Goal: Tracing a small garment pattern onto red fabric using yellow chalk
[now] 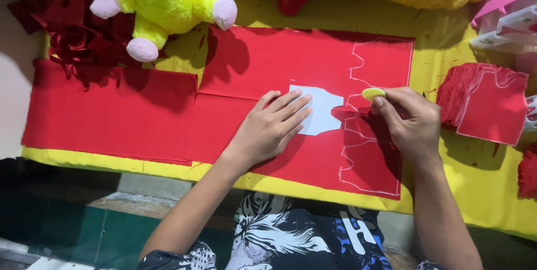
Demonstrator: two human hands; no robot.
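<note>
While the left hand [268,127] lies flat and open on a white template [319,110] — partly hiding it — the right hand [411,121] pinches yellow chalk [372,93]. Red cloth [251,63] lies beneath; the toys [162,1] are cut off above.

We press our left hand [268,127] flat on a white paper shape [319,109] that lies on red cloth [168,113]. Our right hand [411,124] pinches a small yellow chalk [373,93] in its grip, just beside the paper. White lines [358,135] run under that grip. A pile of cut red pieces [484,102] sits past it on the yellow tabletop [481,175].
</note>
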